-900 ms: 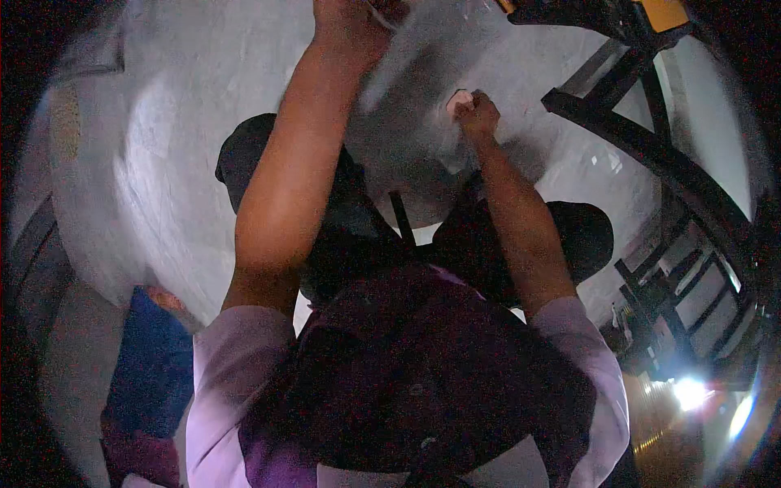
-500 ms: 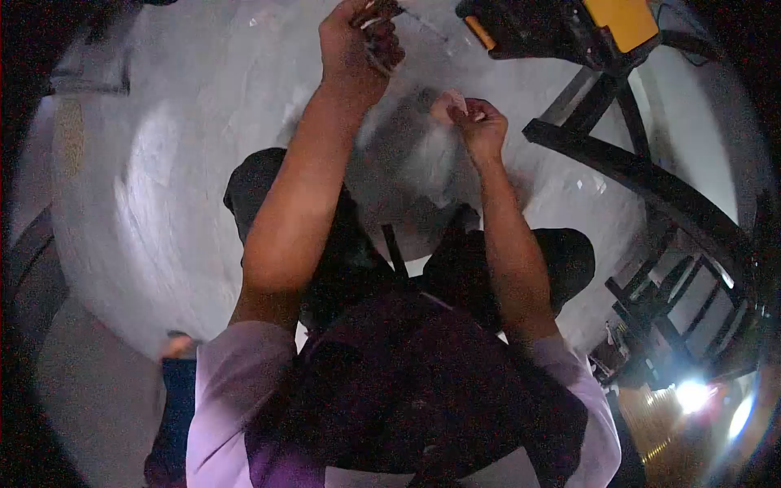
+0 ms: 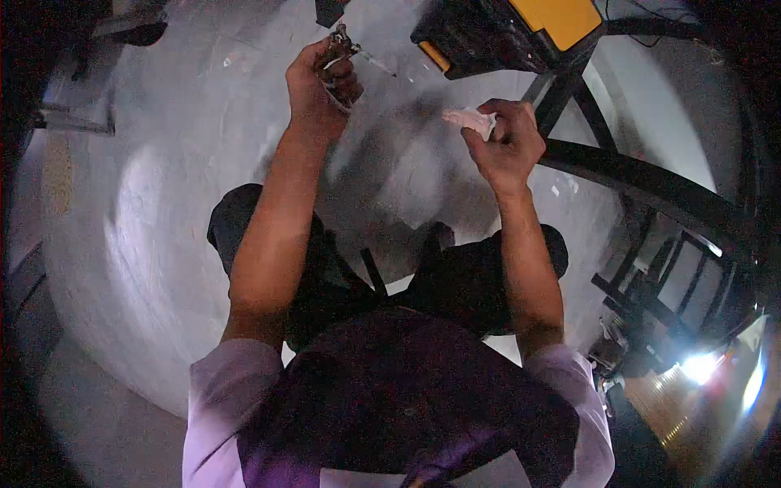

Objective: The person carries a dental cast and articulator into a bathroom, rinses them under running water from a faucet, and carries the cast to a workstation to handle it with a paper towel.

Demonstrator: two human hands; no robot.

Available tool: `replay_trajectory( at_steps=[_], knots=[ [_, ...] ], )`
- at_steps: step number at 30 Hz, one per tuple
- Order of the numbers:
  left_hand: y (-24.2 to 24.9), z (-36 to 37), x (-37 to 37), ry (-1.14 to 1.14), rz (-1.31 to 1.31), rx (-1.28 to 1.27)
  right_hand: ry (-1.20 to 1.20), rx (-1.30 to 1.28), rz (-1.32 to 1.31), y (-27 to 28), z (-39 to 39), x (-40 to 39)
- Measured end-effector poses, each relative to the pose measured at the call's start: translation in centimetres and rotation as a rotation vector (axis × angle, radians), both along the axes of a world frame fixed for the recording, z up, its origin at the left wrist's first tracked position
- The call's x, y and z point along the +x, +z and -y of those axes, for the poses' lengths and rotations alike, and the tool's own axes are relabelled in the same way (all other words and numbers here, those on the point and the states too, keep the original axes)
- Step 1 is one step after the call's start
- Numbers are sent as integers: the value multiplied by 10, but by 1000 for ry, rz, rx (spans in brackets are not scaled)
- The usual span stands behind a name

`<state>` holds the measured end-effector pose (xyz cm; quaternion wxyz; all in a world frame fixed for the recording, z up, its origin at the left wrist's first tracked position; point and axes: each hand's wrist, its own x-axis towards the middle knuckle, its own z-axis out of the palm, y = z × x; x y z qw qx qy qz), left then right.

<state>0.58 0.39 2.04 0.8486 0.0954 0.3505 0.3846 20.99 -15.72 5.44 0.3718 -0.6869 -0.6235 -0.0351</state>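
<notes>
My left hand (image 3: 324,88) is closed around a small metal hand tool (image 3: 338,50). The tool has a curved handle along my fingers, and a thin pointed shaft juts from its top toward the right. Its exact kind is not clear in the dim light. To the right, my right hand (image 3: 511,146) pinches a crumpled whitish-pink piece of tissue or cloth (image 3: 473,121) between thumb and fingers. Both hands are raised over the grey floor, apart from each other, with my knees below them.
A black and yellow toolbox (image 3: 504,37) stands at the upper right. Beside it runs a black metal frame (image 3: 643,175) with a long curved bar. A bright lamp (image 3: 700,368) shines at the lower right. Dark objects (image 3: 122,32) are at the upper left.
My left hand with the metal tool has come lower and leftward. My right hand, still pinching the crumpled piece, has moved right and looks larger. Another person's hand and dark blue clothing at lower left have left view.
</notes>
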Motion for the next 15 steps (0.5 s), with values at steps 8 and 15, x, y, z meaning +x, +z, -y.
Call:
replay_trajectory(
  at_steps=[8,15],
  knots=[
    [-5,-1,-2,-17,3,128,-236,-74,-235,-2,2,-9],
    [7,-13,-2,52,-26,73,55,-1179,-170,-107,27,7]
  ],
)
